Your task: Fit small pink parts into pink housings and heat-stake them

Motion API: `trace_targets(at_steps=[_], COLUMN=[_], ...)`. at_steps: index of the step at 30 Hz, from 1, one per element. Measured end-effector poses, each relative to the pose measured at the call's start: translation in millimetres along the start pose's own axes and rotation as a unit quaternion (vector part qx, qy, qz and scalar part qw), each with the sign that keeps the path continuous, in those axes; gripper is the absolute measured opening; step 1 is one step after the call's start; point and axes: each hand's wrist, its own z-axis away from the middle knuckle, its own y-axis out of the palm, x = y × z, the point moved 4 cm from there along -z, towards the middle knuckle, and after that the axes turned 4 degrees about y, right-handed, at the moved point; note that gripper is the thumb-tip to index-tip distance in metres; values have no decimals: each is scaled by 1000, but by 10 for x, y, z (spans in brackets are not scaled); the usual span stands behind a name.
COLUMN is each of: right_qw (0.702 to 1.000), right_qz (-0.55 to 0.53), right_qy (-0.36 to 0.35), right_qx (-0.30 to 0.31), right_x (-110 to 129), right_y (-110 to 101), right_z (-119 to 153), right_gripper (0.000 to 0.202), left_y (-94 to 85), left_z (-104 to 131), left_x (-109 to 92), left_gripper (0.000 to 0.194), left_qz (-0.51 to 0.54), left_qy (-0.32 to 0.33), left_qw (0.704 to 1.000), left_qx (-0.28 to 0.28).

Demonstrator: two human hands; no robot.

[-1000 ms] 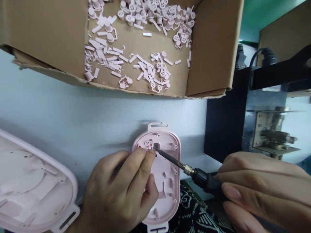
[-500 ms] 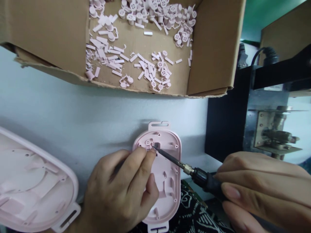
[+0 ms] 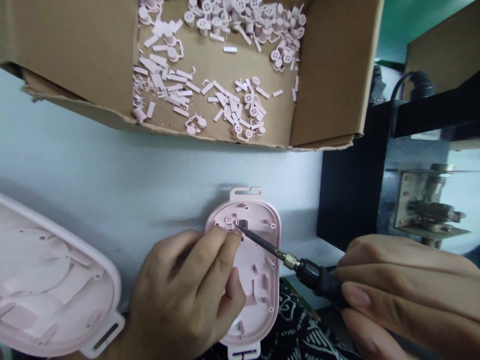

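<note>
A pink oval plastic shell point(image 3: 247, 285) with a slotted tab at each end lies open side up. My left hand point(image 3: 191, 290) rests over its left side, fingers bent together and fingertips pressed near a small round pink part point(image 3: 229, 220) at the upper left. What those fingertips pinch, if anything, is hidden. In my right hand point(image 3: 405, 295) is a black-handled tool point(image 3: 315, 276) with a brass collar and thin dark shaft. Its tip touches the inside of the shell, right beside my left fingertips.
A cardboard box point(image 3: 333, 75) holding many small pink parts point(image 3: 230, 105) stands at the top. A larger pink shell point(image 3: 41, 280) lies at left. Black and metal equipment point(image 3: 350, 185) stands at right. Dark patterned cloth point(image 3: 300, 325) shows below.
</note>
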Motion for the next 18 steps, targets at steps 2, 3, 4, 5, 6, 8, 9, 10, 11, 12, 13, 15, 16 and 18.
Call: trace_targets(at_steps=[2,3,4,5,6,8,9,10,11,12,13,15,16,18], right_qw=[1000,1000,1000,1000,1000,1000,1000,1000,1000,1000,1000,1000,1000,999], right_qz=[8,12,14,15,16,18,16,11,5,-2,-7,-11,-8,-2], right_qy=[-1,-1,1,6,7,-4,-10,-18,-20,-21,-19,-16,-20,-38], right_qx=[12,16,20,17,7,-4,-6,-10,-5,3,6,14,18,29], right_x=[-3,-3,-2,0,5,23,31,38,40,39,34,20,13,-3], right_y=[1,3,6,6,0,-4,-5,-9,-9,-6,-8,-13,-16,-26], right_z=[-5,-12,-20,-31,-41,-56,-60,-60,-58,-54,-49,-39,-33,-18], right_gripper=[15,15,16,17,17,18,18,19,19,20,21,22,22,23], left_y=[-6,-7,-9,-10,-11,-15,-15,-15,-14,-14,-12,-11,-10,-9], left_z=[5,7,7,6,4,-2,-6,-9,-11,-13,-13,-9,-6,0], left_x=[-8,-11,-13,-14,-14,-12,-11,-10,-8,-6,-5,-4,-5,-6], left_gripper=[33,33,34,34,34,33,33,33,33,33,33,33,33,32], left_qz=[0,1,0,1,0,0,1,3,2,2,3,5,6,5], left_qy=[2,3,4,4,3,4,4,6,5,5,5,7,8,8], left_qw=[1000,1000,1000,1000,1000,1000,1000,1000,1000,1000,1000,1000,1000,1000], left_qx=[0,0,-1,-2,-4,-6,-6,-4,-2,-1,1,1,1,-1])
